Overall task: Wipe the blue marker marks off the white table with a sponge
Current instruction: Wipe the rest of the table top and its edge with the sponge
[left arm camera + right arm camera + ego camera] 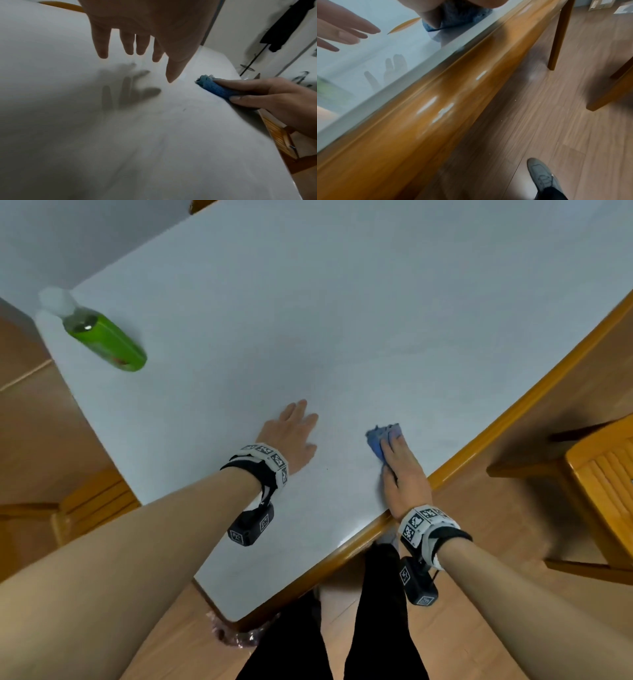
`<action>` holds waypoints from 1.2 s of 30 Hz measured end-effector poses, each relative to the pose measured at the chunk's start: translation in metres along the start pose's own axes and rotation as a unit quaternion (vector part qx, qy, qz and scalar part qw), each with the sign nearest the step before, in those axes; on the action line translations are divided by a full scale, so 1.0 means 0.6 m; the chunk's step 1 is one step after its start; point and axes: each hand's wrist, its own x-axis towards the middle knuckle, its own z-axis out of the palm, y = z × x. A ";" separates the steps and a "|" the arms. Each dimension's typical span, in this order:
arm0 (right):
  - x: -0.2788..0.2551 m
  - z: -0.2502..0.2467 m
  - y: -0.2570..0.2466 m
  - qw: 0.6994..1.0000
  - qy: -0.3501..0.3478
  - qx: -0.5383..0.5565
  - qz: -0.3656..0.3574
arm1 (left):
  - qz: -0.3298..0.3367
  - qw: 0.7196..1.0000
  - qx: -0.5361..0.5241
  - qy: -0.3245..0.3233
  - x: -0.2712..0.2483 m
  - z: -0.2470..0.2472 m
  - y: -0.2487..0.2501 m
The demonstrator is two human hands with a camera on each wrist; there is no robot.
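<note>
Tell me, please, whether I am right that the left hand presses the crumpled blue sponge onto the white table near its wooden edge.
Not quite: the right hand presses the crumpled blue sponge onto the white table near its wooden edge, as the head view shows; the left hand is open, holding nothing.

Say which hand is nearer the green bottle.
Left. The left hand is at mid-table; the right hand, on the sponge at the table's edge, lies farther from the green bottle.
</note>
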 end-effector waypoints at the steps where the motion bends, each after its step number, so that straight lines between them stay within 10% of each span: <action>1: -0.012 0.017 -0.020 1.000 -0.002 -0.002 0.001 | -0.014 1.000 -0.003 -0.002 -0.028 0.010 -0.028; 21: -0.184 0.215 -0.277 0.969 -0.163 0.068 -0.172 | -0.173 0.978 -0.120 -0.008 -0.312 0.121 -0.252; 29: -0.093 0.105 -0.284 0.970 -0.157 0.187 -0.015 | -0.168 0.979 -0.104 -0.057 -0.324 0.144 -0.243; 36: -0.036 0.090 -0.181 0.987 -0.139 0.086 0.000 | -0.170 0.978 -0.065 -0.103 -0.310 0.140 -0.238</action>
